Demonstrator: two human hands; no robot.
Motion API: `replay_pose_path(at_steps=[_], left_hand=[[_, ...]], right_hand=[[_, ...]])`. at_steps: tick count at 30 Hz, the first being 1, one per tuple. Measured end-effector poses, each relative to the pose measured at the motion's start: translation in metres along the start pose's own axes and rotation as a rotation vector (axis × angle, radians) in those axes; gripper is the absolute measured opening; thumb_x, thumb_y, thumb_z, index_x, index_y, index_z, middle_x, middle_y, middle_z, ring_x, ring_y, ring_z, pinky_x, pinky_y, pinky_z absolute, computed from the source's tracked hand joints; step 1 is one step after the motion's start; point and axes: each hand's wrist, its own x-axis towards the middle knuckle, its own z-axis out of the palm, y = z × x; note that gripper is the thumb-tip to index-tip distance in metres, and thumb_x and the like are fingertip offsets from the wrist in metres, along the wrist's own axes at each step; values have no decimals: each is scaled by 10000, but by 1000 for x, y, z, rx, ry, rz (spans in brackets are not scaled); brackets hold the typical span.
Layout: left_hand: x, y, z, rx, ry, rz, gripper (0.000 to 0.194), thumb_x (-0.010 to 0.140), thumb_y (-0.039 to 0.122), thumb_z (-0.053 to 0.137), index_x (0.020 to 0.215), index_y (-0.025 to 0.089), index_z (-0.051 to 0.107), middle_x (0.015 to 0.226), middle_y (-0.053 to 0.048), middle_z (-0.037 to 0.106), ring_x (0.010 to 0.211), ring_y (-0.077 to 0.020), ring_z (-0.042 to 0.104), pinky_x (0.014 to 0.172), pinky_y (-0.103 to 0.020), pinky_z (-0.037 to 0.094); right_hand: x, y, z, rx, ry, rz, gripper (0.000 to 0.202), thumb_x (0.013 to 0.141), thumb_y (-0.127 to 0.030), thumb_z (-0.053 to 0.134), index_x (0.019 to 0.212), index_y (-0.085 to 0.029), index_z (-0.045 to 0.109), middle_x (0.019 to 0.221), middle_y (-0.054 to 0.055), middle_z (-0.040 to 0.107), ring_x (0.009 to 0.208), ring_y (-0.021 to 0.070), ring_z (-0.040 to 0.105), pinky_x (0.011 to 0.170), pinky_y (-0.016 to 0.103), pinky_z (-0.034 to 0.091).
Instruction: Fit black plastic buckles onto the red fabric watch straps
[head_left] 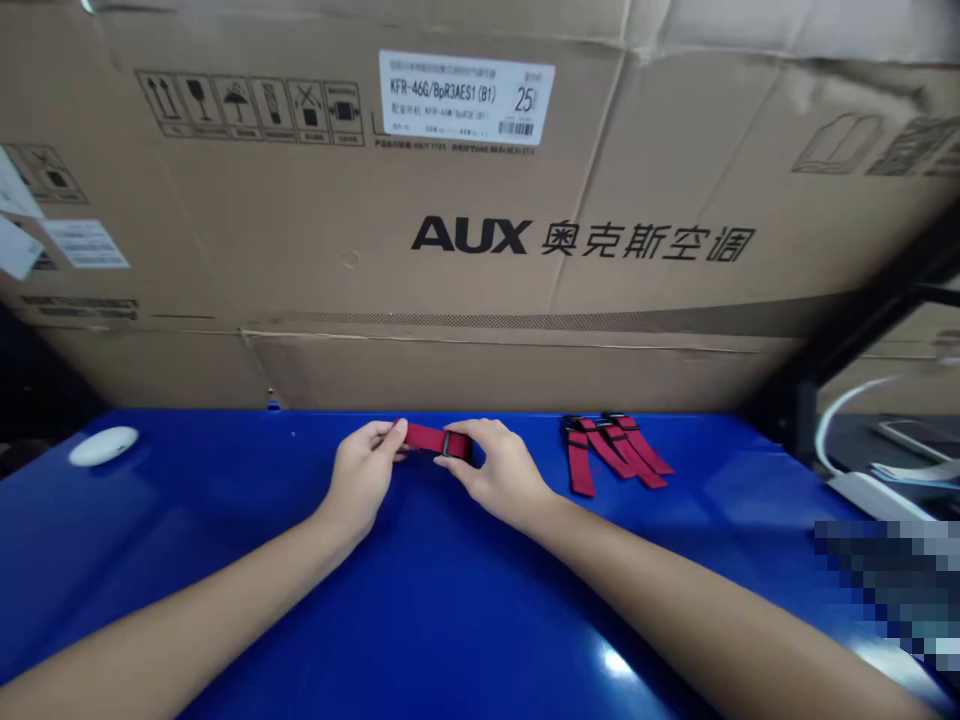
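Observation:
A red strap with a black buckle is stretched between my two hands, just over the blue table. Its left end is pinched between the thumb and fingers of my left hand. My right hand grips the strap at the buckle end, thumb below and fingers above, hiding part of it. To the right of my right hand lie several more red straps with black buckles, spread side by side and partly overlapping.
A large cardboard box stands along the back edge of the blue table. A white oval object lies at the far left. Black metal posts frame both sides. At right are a white cable and a phone-like device.

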Motion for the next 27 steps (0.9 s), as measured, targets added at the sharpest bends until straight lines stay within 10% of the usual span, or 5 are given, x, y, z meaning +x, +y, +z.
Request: replay_pose_path(at_steps=[8, 14, 20, 27], left_hand=[[12, 13, -21, 625, -150, 430, 319, 867, 325, 535, 576, 204, 584, 792, -44, 632, 848, -226, 528, 832, -349, 398], [18, 20, -41, 928, -463, 780, 210, 935, 265, 449, 962, 192, 644, 1052, -68, 669, 1008, -218, 602, 943, -386, 449], [3, 7, -50, 961, -803, 767, 356, 966, 261, 431, 1276, 276, 605, 1335, -6, 611, 1270, -191, 530, 1098, -377, 402], [-20, 12, -35, 1095, -697, 776, 337, 969, 363, 455, 1131, 191, 697, 1274, -83, 648, 1194, -254, 591, 1045, -402, 451]], right_hand=[[17, 26, -29, -10, -379, -40, 579, 715, -214, 784, 1261, -245, 592, 1274, 92, 618, 1218, 257, 541, 1048, 450, 411], [-27, 31, -29, -183, -292, 181, 594, 876, -364, 596, 1403, -136, 444, 1427, 181, 486, 1349, 298, 434, 1115, 495, 370], [-50, 11, -17, -397, -230, 121, 444, 934, -311, 456, 1292, -71, 562, 1406, 217, 502, 1340, 331, 440, 1121, 521, 360], [-46, 5, -28, -339, -389, 34, 589, 938, -441, 437, 1422, -106, 453, 1510, 158, 381, 1417, 287, 333, 1164, 493, 303]])
